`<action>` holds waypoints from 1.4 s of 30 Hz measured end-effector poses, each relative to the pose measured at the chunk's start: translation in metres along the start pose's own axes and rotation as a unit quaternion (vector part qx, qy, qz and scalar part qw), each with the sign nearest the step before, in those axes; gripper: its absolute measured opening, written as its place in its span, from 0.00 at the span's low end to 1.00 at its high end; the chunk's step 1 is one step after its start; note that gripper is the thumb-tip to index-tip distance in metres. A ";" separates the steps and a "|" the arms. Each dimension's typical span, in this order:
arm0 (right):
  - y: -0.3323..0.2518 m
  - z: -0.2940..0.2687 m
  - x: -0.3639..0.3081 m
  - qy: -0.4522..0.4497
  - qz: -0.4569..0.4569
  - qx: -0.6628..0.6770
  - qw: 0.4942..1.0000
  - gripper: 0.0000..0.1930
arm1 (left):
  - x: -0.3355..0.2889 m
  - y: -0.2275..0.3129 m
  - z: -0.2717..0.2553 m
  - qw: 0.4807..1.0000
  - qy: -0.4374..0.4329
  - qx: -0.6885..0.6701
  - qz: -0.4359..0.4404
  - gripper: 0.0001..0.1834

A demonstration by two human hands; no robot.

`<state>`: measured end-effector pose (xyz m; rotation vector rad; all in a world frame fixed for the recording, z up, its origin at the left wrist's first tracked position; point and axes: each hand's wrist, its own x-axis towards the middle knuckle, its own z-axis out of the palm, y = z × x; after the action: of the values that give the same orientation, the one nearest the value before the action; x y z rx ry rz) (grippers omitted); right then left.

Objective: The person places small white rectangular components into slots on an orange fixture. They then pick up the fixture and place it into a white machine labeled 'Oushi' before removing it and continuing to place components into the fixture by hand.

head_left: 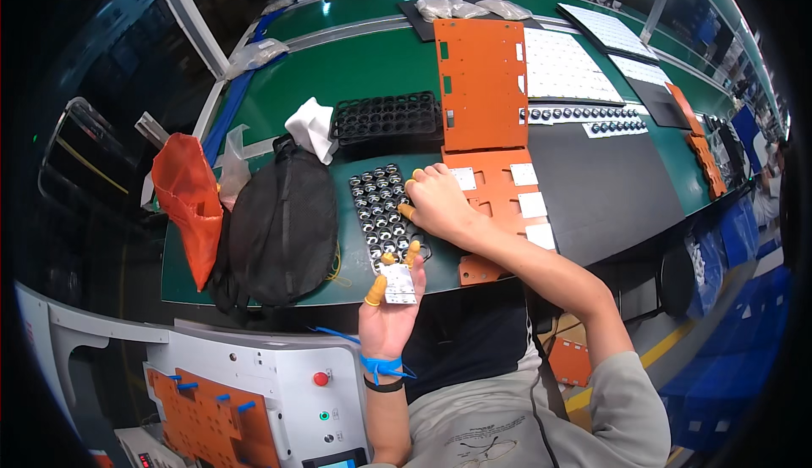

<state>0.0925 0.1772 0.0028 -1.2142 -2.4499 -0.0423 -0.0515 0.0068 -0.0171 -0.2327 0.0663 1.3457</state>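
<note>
My left hand (389, 324), palm up near the table's front edge, grips a small stack of white square plates (399, 286) between its fingers and thumb. Yellow finger cots cover several fingertips, and a blue strap circles the wrist. My right hand (444, 204) reaches over the right side of a tray of black round parts (378, 206). Its thumb and fingers are curled together there; what they hold, if anything, is hidden. Just right of that hand lies an orange fixture base (501, 182) with white square plates (533, 205) on it. Its orange lid (480, 70) stands raised behind.
Behind the parts sits another black tray (385, 117), beside a white cloth (311, 128). A black bag (283, 222) and an orange bag (184, 197) lie at left. On the right are a black mat (600, 189) and white sheets (567, 66). A machine (292, 375) stands below left.
</note>
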 end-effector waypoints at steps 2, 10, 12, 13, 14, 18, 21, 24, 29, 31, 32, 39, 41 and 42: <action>0.001 -0.001 0.001 -0.002 0.002 -0.001 1.000 0.14 | 0.000 -0.006 0.003 1.000 0.005 -0.005 0.012 0.29; -0.017 -0.047 -0.004 0.018 0.093 0.146 0.985 0.15 | -0.004 -0.005 0.008 0.998 0.011 -0.067 -0.016 0.20; -0.022 -0.060 -0.017 0.039 0.095 0.206 0.973 0.15 | -0.004 -0.003 0.000 0.996 -0.043 -0.066 -0.042 0.20; -0.025 -0.067 -0.023 0.055 0.095 0.228 0.967 0.16 | -0.004 -0.002 -0.006 0.994 -0.070 -0.065 -0.054 0.21; -0.028 -0.071 -0.031 0.071 0.097 0.250 0.961 0.16 | -0.003 -0.001 -0.011 0.994 -0.073 -0.056 -0.053 0.22; -0.036 -0.088 -0.058 0.086 0.018 0.286 0.954 0.12 | -0.006 -0.008 -0.002 0.998 -0.002 0.053 0.019 0.23; -0.042 -0.094 -0.070 0.084 -0.033 0.314 0.945 0.12 | -0.008 -0.017 0.013 0.985 0.044 0.147 0.084 0.23; -0.045 -0.097 -0.077 0.051 -0.055 0.326 0.942 0.14 | -0.011 -0.013 0.004 0.981 0.044 0.169 0.089 0.24; -0.049 -0.096 -0.086 -0.001 -0.080 0.351 0.933 0.16 | -0.015 -0.014 0.004 0.964 0.044 0.246 0.087 0.24; -0.048 -0.097 -0.086 -0.019 -0.089 0.358 0.929 0.16 | -0.016 -0.014 0.005 0.958 0.044 0.270 0.084 0.24; -0.048 -0.097 -0.087 -0.024 -0.088 0.360 0.929 0.17 | -0.018 -0.013 0.005 0.953 0.036 0.290 0.079 0.24; -0.050 -0.096 -0.084 -0.063 -0.069 0.372 0.923 0.17 | -0.022 -0.016 0.009 0.940 0.048 0.331 0.070 0.24; -0.050 -0.092 -0.085 -0.070 -0.059 0.372 0.924 0.17 | -0.021 -0.015 0.009 0.951 0.052 0.301 0.056 0.24; -0.050 -0.091 -0.087 -0.074 -0.054 0.369 0.925 0.17 | -0.020 -0.016 0.011 0.953 0.061 0.291 0.058 0.24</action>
<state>0.1317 0.0620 0.0622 -0.7528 -2.2931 0.8870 -0.0414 -0.0131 -0.0003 0.1903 0.5805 1.3685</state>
